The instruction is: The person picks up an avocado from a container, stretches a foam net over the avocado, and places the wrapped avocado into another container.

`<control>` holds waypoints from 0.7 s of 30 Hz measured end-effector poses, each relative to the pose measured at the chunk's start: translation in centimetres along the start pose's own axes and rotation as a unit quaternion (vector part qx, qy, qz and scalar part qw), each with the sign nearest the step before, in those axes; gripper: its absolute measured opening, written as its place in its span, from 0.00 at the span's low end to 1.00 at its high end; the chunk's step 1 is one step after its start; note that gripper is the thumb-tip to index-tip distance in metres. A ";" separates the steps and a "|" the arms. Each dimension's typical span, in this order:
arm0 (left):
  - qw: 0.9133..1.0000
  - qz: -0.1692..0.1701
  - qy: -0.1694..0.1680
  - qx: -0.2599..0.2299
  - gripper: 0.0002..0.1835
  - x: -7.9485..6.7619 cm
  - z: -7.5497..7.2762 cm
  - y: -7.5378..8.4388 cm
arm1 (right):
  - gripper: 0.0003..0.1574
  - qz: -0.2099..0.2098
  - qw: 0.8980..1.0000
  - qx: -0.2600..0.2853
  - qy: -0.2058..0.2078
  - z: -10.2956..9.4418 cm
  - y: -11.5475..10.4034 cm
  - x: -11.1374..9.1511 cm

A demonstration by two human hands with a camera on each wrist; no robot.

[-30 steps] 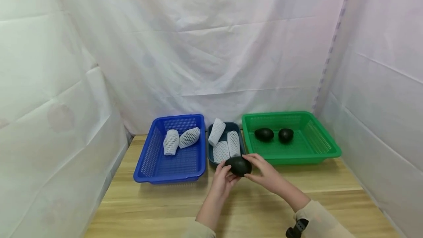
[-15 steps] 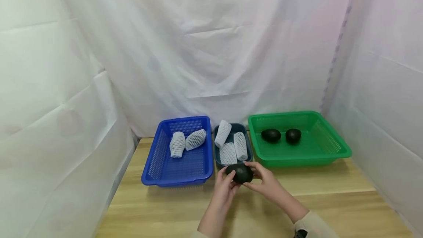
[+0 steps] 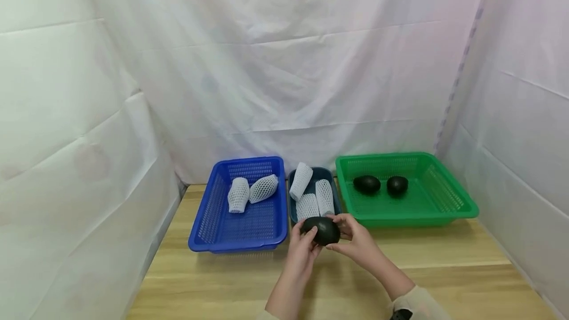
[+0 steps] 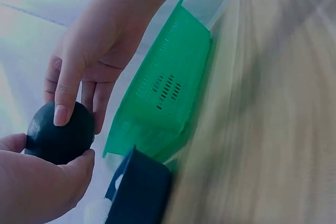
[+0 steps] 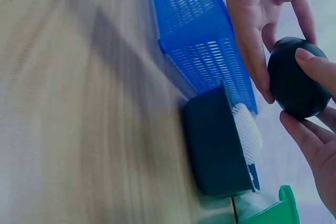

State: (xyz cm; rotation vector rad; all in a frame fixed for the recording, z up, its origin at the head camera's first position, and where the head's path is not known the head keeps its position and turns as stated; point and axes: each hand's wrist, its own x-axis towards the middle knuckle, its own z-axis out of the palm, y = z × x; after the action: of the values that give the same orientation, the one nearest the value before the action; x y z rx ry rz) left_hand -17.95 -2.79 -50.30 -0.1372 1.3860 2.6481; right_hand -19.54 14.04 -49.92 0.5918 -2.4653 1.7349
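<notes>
A dark, smooth avocado (image 3: 326,231) is held between both hands in front of the small dark tray. My left hand (image 3: 302,251) grips its left end, the thumb lying over the top. At the other end my right hand (image 3: 355,241) pinches it with thumb and fingers. Seen from the left wrist, the avocado (image 4: 60,132) sits between the two hands, above the level of the table. The right wrist view shows the avocado (image 5: 296,77) with fingers on both sides of it. Two more avocados, one left (image 3: 367,184) and one right (image 3: 397,185), lie in the green basket.
The small dark tray (image 3: 338,201) holds white foam net sleeves (image 3: 301,181). On its left stands a blue basket (image 3: 240,246) with two filled-out white net sleeves (image 3: 238,195). To its right is the green basket (image 3: 413,219). White sheeting (image 3: 284,88) surrounds the wooden table (image 3: 213,285).
The head view has shifted, so the baskets appear farther right. Both hands have drawn the avocado slightly back from the tray, keeping hold of it throughout.
</notes>
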 end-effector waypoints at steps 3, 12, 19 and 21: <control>1.000 0.007 -0.006 0.006 0.37 1.3 0.3 0.4 | 0.34 -0.005 1.000 0.003 0.011 -0.2 0.7 1.2; 0.999 0.001 0.007 -0.036 0.37 2.0 0.1 -0.5 | 0.33 -0.018 0.994 -0.103 -0.024 0.3 0.6 2.2; 0.999 0.004 0.006 -0.047 0.38 2.5 0.0 -0.6 | 0.34 -0.020 0.995 -0.097 -0.026 0.1 1.1 2.6; 0.999 0.009 0.002 -0.051 0.38 2.8 0.1 -0.5 | 0.34 -0.024 0.995 -0.098 -0.023 -0.1 1.1 3.0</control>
State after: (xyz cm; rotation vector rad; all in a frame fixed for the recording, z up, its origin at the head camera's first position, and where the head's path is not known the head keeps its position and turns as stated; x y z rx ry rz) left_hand -20.65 -2.20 -51.08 -0.1442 1.2579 2.7355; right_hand -22.70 13.63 -50.10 0.6719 -2.5879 1.4564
